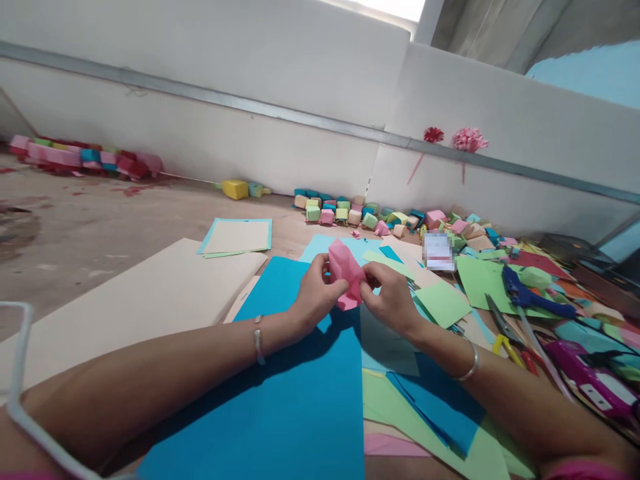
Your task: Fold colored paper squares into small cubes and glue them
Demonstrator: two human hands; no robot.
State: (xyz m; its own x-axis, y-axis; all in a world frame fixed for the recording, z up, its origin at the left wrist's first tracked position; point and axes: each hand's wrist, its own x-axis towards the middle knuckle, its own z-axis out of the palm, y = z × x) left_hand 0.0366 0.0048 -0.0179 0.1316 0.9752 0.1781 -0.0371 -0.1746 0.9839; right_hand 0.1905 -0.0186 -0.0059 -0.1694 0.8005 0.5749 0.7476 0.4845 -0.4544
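The left hand (320, 290) and the right hand (393, 293) both pinch the pink folded paper (345, 267), which is in the air between them, above the large blue sheet (300, 407); in my judgement it could crease in a wrong place, or tear, if the two hands press or pull unevenly. Its folds could also open if one pinch becomes loose, because only these grips seem to support it. As for containers, the small box-like paper shapes (327, 217) near the wall (200, 127) are maybe hollow, but I cannot tell what is inside.
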